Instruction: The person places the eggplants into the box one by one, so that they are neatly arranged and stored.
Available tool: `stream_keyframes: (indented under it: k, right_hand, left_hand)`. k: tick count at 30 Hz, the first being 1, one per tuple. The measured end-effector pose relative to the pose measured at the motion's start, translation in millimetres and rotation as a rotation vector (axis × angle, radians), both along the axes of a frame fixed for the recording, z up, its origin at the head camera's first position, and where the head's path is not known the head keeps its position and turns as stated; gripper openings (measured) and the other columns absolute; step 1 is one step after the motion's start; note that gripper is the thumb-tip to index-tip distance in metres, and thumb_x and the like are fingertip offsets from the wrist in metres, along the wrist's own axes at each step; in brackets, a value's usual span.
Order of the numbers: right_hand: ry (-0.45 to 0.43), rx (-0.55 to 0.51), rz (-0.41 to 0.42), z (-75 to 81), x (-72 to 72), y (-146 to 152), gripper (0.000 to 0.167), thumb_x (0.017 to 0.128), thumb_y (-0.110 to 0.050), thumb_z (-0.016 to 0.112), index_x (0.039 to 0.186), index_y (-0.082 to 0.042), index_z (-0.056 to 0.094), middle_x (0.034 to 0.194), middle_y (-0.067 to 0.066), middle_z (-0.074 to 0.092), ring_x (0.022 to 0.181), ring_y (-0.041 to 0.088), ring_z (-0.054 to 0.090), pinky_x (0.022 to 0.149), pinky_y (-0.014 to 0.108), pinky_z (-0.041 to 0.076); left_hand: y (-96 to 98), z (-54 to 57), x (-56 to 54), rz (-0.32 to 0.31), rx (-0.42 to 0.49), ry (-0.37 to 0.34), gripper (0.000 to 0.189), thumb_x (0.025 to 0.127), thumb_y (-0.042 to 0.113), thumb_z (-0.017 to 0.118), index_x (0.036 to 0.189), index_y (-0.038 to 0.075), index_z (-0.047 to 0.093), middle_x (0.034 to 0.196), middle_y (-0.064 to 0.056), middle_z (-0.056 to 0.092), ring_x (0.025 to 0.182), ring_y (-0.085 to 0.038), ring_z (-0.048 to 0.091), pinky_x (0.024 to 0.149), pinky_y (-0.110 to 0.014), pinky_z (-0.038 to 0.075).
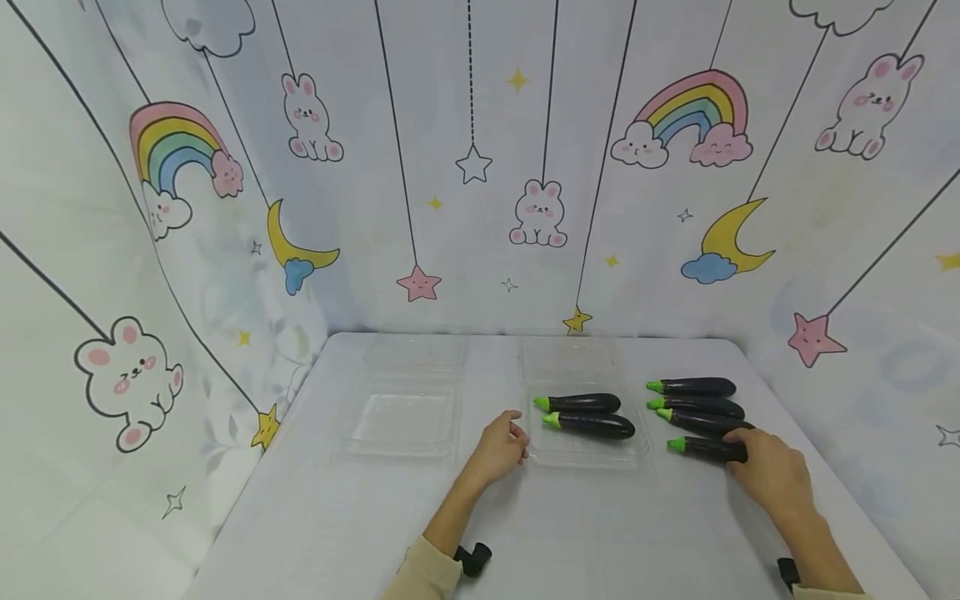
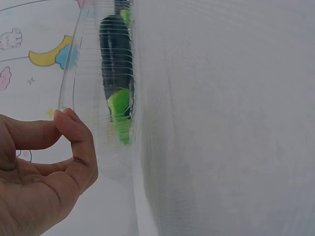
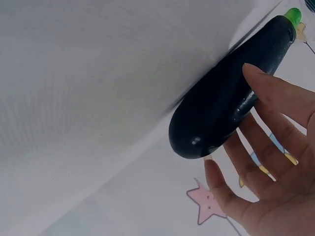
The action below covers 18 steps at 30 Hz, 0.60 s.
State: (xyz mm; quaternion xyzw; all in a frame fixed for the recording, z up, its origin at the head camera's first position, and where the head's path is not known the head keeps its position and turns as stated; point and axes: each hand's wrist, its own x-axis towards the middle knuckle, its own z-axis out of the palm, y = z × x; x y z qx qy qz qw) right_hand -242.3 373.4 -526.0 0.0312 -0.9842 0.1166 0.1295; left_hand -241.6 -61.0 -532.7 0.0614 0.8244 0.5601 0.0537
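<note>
My right hand (image 1: 772, 471) grips the rounded end of the nearest eggplant (image 1: 705, 450) at the table's right. In the right wrist view, the thumb (image 3: 268, 88) lies along the eggplant's dark side, with the other fingers behind it and the green stem pointing away. A clear plastic box (image 1: 592, 460) in the middle holds two eggplants (image 1: 596, 425) lying side by side, stems to the left. My left hand (image 1: 498, 450) is at this box's left edge. In the left wrist view, its thumb and forefinger (image 2: 69, 125) pinch at the clear rim.
Several other eggplants (image 1: 690, 387) lie in a row behind the gripped one. To the left stands a second clear plastic box (image 1: 401, 454) with its lid folded back. The middle box's lid (image 1: 570, 358) also lies back. A printed curtain (image 1: 480, 233) borders the white table (image 1: 315, 517).
</note>
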Motion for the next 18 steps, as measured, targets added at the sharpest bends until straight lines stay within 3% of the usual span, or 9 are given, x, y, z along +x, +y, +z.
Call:
stream_keyframes:
  k: [8, 18]
  right_hand:
    - [-0.02, 0.006, 0.01, -0.1, -0.4, 2.9, 0.04, 0.076, -0.004, 0.085, 0.113, 0.003, 0.072, 0.119, 0.039, 0.063, 0.109, 0.063, 0.057, 0.08, 0.073, 0.047]
    - [0.019, -0.016, 0.016, 7.4, 2.5, -0.1, 0.039, 0.078, -0.004, 0.083, 0.115, 0.004, 0.071, 0.119, 0.039, 0.063, 0.109, 0.062, 0.058, 0.08, 0.072, 0.047]
  left_hand:
    - [0.0, 0.6, 0.3, 0.002, -0.005, -0.006, 0.051, 0.101, 0.0, 0.061, 0.148, -0.01, 0.045, 0.094, -0.004, 0.062, 0.068, -0.011, 0.064, 0.06, -0.024, 0.054]
    - [-0.2, 1.3, 1.4, -0.002, 0.008, -0.003, 0.051, 0.101, 0.0, 0.061, 0.149, -0.011, 0.044, 0.096, -0.005, 0.063, 0.069, -0.011, 0.064, 0.061, -0.024, 0.054]
